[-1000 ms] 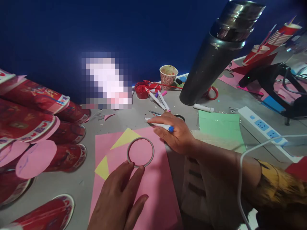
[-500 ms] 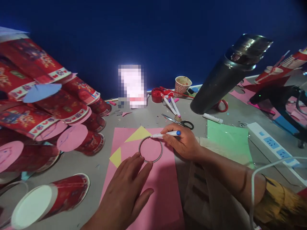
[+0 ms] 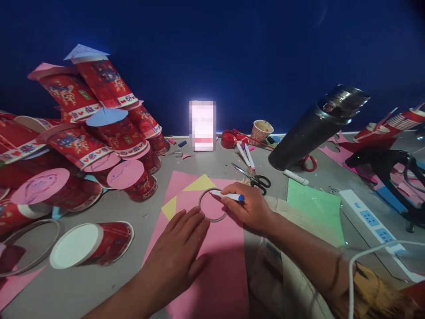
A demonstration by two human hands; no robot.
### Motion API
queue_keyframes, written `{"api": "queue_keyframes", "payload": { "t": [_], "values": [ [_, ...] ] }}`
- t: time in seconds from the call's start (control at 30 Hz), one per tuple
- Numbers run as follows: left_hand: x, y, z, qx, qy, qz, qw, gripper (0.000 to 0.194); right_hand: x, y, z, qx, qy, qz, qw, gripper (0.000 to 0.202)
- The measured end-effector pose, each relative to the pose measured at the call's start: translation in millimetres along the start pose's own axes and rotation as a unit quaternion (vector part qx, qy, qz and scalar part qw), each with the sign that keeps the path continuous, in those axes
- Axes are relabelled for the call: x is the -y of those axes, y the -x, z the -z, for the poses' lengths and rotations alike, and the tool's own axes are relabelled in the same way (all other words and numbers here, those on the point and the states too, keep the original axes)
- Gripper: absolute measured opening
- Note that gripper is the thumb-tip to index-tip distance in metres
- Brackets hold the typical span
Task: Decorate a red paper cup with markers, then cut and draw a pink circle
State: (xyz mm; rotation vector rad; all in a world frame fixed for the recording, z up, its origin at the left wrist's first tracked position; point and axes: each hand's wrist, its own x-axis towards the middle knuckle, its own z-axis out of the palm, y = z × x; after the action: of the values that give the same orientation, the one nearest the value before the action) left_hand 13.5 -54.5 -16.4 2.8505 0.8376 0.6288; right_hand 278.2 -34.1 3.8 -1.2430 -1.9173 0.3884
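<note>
A sheet of pink paper point(image 3: 226, 261) lies in front of me, with yellow paper pieces point(image 3: 202, 182) at its upper left. On it rests a thin grey ring point(image 3: 217, 220). My left hand point(image 3: 181, 248) is flat and open, its fingertips pressing on the ring's lower left edge. In my right hand point(image 3: 247, 206) is a white marker point(image 3: 229, 195) with a blue end, pinched between thumb and fingers. The marker's tip is at the top of the ring, on its inner side. Black-handled scissors point(image 3: 254, 178) lie just beyond my right hand.
Stacked red paper cups point(image 3: 109, 79) with paper discs fill the left side. A lying cup point(image 3: 113, 241) and a larger ring point(image 3: 33, 268) are nearer. A black flask point(image 3: 308, 128), green paper point(image 3: 314, 204) and a power strip point(image 3: 375, 226) are at right. A blurred bright screen point(image 3: 203, 124) stands behind.
The view has shifted, bringing more of the cup stack into sight. The marker's tip has moved slightly along the top of the ring to the right. Both hands keep their hold.
</note>
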Motion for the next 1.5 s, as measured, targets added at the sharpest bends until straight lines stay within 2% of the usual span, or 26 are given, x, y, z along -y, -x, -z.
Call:
{"api": "queue_keyframes", "payload": {
  "t": [0.3, 0.63, 0.83, 1.03, 1.27, 1.37, 1.5],
  "values": [
    [4, 0, 0.6, 0.018, 0.007, -0.001, 1.0, 0.049, -1, -2, -4, 0.023, 0.021, -0.006, 0.999, 0.023],
    [3, -2, 2.4, 0.042, 0.015, 0.013, 0.999, 0.048, 5, -4, -8, 0.034, 0.026, 0.056, 0.998, 0.03],
    [2, -2, 2.9, 0.032, 0.014, 0.01, 0.999, 0.047, 10, -6, -7, 0.064, 0.014, 0.053, 0.996, 0.032],
    [2, -3, 3.4, 0.037, 0.012, 0.011, 0.999, 0.048, 14, -8, -4, 0.095, -0.043, 0.0, 0.995, 0.028],
    [4, -5, 5.2, 0.042, 0.012, 0.003, 0.999, 0.043, 20, -9, 5, 0.111, -0.13, -0.116, 0.978, 0.03],
    [4, -6, 6.4, 0.044, 0.014, 0.002, 0.999, 0.041, 21, -12, 8, 0.123, -0.172, -0.158, 0.964, 0.035],
    [3, -9, 9.0, 0.047, 0.01, -0.001, 0.999, 0.038, 19, -18, 12, 0.138, -0.178, -0.171, 0.959, 0.047]
  ]
}}
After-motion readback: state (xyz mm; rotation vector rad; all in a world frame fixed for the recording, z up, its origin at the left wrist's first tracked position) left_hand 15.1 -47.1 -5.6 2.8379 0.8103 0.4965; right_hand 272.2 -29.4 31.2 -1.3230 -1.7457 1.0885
